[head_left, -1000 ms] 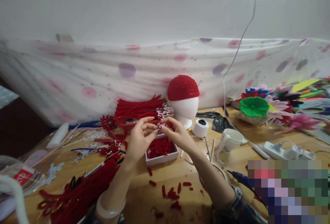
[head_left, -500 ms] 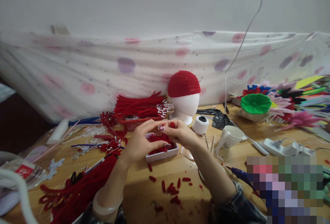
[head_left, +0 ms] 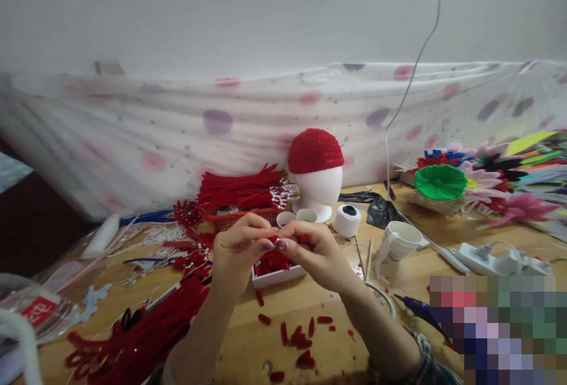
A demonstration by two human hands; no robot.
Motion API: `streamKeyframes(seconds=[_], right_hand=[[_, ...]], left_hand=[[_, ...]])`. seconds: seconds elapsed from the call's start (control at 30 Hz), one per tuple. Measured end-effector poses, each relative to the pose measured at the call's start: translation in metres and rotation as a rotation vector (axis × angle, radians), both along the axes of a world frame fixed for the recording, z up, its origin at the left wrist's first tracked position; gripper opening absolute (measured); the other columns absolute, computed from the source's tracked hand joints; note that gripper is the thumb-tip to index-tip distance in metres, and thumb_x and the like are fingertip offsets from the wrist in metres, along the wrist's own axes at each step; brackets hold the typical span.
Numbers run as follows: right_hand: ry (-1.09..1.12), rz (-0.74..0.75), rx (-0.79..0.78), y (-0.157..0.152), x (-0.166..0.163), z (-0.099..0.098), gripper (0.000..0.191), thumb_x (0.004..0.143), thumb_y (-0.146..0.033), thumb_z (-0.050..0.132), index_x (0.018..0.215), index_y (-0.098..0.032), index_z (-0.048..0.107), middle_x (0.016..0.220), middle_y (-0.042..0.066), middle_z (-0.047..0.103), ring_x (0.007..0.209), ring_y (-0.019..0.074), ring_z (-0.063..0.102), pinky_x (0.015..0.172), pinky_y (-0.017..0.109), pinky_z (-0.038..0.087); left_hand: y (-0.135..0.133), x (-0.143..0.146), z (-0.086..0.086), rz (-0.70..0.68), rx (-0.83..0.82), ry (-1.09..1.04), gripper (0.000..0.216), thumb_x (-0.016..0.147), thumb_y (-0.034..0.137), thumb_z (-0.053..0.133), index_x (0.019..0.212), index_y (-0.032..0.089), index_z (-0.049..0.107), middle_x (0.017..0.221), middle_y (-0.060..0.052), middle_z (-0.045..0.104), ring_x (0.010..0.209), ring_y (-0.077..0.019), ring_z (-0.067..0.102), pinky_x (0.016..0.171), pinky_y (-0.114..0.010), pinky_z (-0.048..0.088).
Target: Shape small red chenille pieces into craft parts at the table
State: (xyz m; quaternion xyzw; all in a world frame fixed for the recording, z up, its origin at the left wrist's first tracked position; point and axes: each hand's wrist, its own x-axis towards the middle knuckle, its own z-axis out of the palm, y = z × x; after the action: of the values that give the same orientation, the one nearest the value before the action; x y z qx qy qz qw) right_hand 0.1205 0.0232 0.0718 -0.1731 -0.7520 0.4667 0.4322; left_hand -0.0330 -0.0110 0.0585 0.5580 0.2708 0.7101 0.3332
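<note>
My left hand [head_left: 239, 249] and my right hand [head_left: 312, 249] meet above a small white box [head_left: 277, 276] filled with red fuzzy pieces. Both pinch a small red fuzzy piece [head_left: 274, 239] between thumbs and fingertips; more red shows in the right hand's fingers. Behind them stands a white foam head [head_left: 318, 187] wearing a red cap [head_left: 315, 150]. Loose red bits [head_left: 299, 335] lie scattered on the wooden table [head_left: 336, 314] in front of the box.
A red pipe-cleaner bundle [head_left: 241, 187] with pearl beads lies behind the hands; more red loops [head_left: 133, 338] at front left. White thread spool [head_left: 346, 219], white mug [head_left: 398, 240], power strip [head_left: 491, 258], a blue tool [head_left: 419, 308] and coloured paper flowers [head_left: 443, 181] are on the right.
Both hands have dropped lower and come closer to me, still pinched together over the white box. The left wrist's bangle has left the view.
</note>
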Motion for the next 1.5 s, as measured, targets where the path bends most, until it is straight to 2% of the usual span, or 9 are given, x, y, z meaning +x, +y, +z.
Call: streamKeyframes(seconds=[0.17, 0.4, 0.6, 0.8, 1.0, 1.1, 1.2, 1.3, 1.5], right_hand=[[-0.169, -0.194, 0.584, -0.009, 0.009, 0.003, 0.024, 0.097, -0.030, 0.048, 0.099, -0.017, 0.068, 0.072, 0.003, 0.066, 0.062, 0.0125, 0.055, 0.057, 0.025, 0.039], [-0.301, -0.381, 0.950, -0.015, 0.012, 0.005, 0.030, 0.100, -0.028, 0.041, 0.093, -0.013, 0.066, 0.066, 0.005, 0.062, 0.057, 0.0127, 0.050, 0.051, 0.027, 0.031], [-0.242, -0.360, 0.916, -0.019, 0.012, 0.005, 0.029, 0.099, -0.023, 0.042, 0.078, -0.016, 0.061, 0.060, 0.001, 0.056, 0.052, 0.0103, 0.044, 0.049, 0.026, 0.029], [-0.285, -0.356, 0.928, -0.019, 0.014, 0.004, 0.029, 0.098, -0.021, 0.041, 0.075, -0.017, 0.058, 0.060, 0.001, 0.056, 0.053, 0.0112, 0.044, 0.050, 0.027, 0.028], [-0.282, -0.413, 0.998, -0.020, 0.012, 0.002, 0.032, 0.099, -0.019, 0.035, 0.074, -0.017, 0.056, 0.060, 0.002, 0.057, 0.053, 0.0123, 0.046, 0.052, 0.028, 0.030], [-0.287, -0.414, 0.994, -0.021, 0.014, 0.001, 0.030, 0.097, -0.017, 0.035, 0.074, -0.017, 0.055, 0.058, 0.001, 0.055, 0.052, 0.0125, 0.044, 0.051, 0.028, 0.029], [-0.291, -0.370, 0.950, -0.020, 0.015, 0.002, 0.028, 0.095, -0.015, 0.038, 0.072, -0.018, 0.053, 0.057, 0.000, 0.053, 0.050, 0.0119, 0.041, 0.050, 0.028, 0.026], [-0.284, -0.315, 0.848, -0.019, 0.016, 0.004, 0.026, 0.094, -0.018, 0.043, 0.070, -0.017, 0.053, 0.056, -0.001, 0.052, 0.048, 0.0108, 0.039, 0.048, 0.027, 0.024], [-0.228, -0.233, 0.632, -0.018, 0.016, 0.009, 0.015, 0.091, -0.017, 0.052, 0.079, -0.016, 0.060, 0.061, -0.001, 0.057, 0.055, 0.0096, 0.046, 0.053, 0.023, 0.030]], left_hand=[[-0.007, 0.005, 0.003, -0.043, -0.053, -0.071, 0.013, 0.068, 0.040, 0.080, 0.071, 0.027, 0.078, 0.073, -0.002, 0.061, 0.073, -0.0128, 0.059, 0.066, -0.024, 0.049], [-0.011, 0.010, 0.005, 0.043, -0.098, -0.027, 0.024, 0.071, 0.046, 0.076, 0.065, 0.022, 0.075, 0.071, -0.002, 0.060, 0.070, -0.0133, 0.056, 0.063, -0.023, 0.047], [-0.013, 0.014, 0.007, 0.001, -0.133, -0.062, 0.028, 0.070, 0.047, 0.076, 0.063, 0.020, 0.074, 0.070, -0.003, 0.060, 0.068, -0.0128, 0.056, 0.060, -0.023, 0.047], [-0.015, 0.015, 0.010, -0.062, -0.194, -0.092, 0.027, 0.073, 0.047, 0.074, 0.065, 0.021, 0.076, 0.072, -0.004, 0.064, 0.069, -0.0132, 0.059, 0.061, -0.023, 0.049], [-0.018, 0.011, 0.012, 0.007, -0.251, -0.144, 0.032, 0.082, 0.047, 0.064, 0.071, 0.021, 0.078, 0.083, -0.006, 0.068, 0.076, -0.0140, 0.061, 0.069, -0.023, 0.051], [-0.021, 0.005, 0.013, 0.034, -0.232, -0.038, 0.028, 0.086, 0.040, 0.062, 0.074, 0.021, 0.078, 0.086, -0.005, 0.069, 0.082, -0.0141, 0.061, 0.077, -0.023, 0.049], [-0.023, 0.000, 0.015, 0.018, -0.217, 0.162, 0.020, 0.086, 0.033, 0.063, 0.078, 0.022, 0.078, 0.086, -0.003, 0.069, 0.082, -0.0134, 0.061, 0.077, -0.021, 0.048], [-0.024, -0.004, 0.019, 0.051, -0.186, 0.303, 0.014, 0.084, 0.028, 0.066, 0.075, 0.023, 0.076, 0.083, -0.001, 0.068, 0.080, -0.0117, 0.061, 0.075, -0.019, 0.047], [-0.027, -0.001, 0.024, 0.191, -0.077, 0.460, 0.015, 0.087, 0.024, 0.062, 0.077, 0.021, 0.072, 0.084, 0.000, 0.067, 0.082, -0.0109, 0.061, 0.077, -0.018, 0.046]])
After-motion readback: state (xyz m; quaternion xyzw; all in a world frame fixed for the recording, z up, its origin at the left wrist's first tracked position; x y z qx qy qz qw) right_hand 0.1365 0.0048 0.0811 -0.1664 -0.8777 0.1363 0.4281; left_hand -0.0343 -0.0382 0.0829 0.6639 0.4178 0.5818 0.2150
